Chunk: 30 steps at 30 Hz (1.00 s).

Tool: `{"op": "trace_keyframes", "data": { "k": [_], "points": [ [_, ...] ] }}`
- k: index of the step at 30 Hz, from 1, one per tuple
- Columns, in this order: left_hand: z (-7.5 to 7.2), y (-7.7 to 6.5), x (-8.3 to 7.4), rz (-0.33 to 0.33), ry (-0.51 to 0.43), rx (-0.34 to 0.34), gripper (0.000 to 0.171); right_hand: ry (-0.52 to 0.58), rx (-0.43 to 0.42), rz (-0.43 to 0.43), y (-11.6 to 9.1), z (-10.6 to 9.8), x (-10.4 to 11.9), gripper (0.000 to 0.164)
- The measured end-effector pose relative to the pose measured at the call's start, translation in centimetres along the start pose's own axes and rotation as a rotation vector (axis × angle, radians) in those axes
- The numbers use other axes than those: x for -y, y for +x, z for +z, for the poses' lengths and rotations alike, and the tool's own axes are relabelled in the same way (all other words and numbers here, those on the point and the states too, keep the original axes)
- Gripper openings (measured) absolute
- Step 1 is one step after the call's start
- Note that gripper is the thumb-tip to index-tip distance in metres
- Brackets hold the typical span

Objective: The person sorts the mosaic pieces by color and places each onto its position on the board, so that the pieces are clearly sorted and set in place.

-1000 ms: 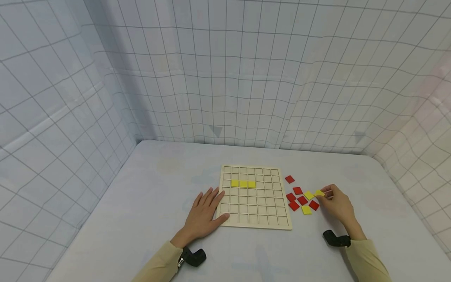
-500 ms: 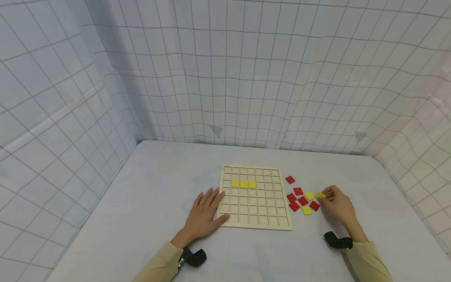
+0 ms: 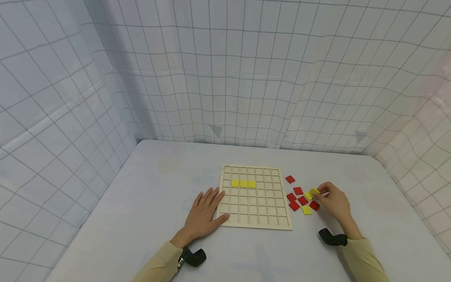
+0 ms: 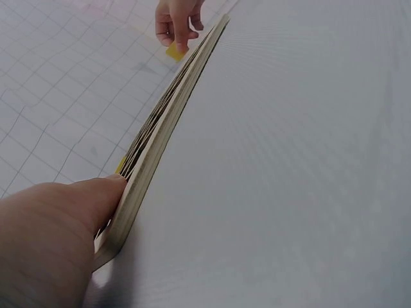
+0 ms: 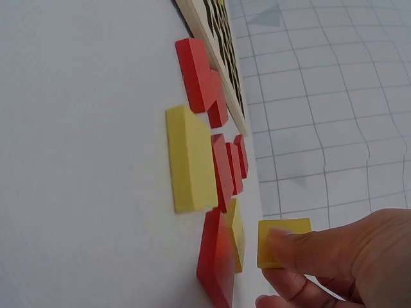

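White tabletop — right hand pinches yellow tile; face tilted.

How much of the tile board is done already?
Done: three yellow tiles sit in a row on the board. In hand: the right hand pinches another yellow tile; the left hand rests on the board's edge. Probably left: six red tiles and two yellow ones lying loose beside the board.

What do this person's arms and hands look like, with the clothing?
The left hand and right hand wear no gloves. Plain, pale yellowish sleeves end before the hands, and a black, bent device sits by each; a small silvery part shows at the left device.
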State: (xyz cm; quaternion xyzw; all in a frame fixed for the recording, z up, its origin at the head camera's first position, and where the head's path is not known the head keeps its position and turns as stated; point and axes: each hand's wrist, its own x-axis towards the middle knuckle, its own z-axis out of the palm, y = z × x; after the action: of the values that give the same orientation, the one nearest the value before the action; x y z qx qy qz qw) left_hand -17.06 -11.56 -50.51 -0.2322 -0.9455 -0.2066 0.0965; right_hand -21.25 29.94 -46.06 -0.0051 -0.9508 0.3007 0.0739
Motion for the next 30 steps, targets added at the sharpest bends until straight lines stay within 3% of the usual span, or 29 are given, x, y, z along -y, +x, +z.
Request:
{"op": "trace_keyframes", "data": {
  "k": [5,17,30],
  "points": [
    [0.0,-0.1,0.0,-0.011,0.002,0.015,0.073,0.015,-0.013,0.004,0.3,1.0,1.3,0.022],
    [0.1,-0.1,0.0,-0.015,0.007,0.022,0.074,0.053,-0.035,-0.099,1.0,2.8,4.5,0.017],
    [0.2,-0.1,0.0,-0.010,0.005,0.016,0.073,0.055,0.007,-0.168,1.8,4.8,7.0,0.010]
  ]
}}
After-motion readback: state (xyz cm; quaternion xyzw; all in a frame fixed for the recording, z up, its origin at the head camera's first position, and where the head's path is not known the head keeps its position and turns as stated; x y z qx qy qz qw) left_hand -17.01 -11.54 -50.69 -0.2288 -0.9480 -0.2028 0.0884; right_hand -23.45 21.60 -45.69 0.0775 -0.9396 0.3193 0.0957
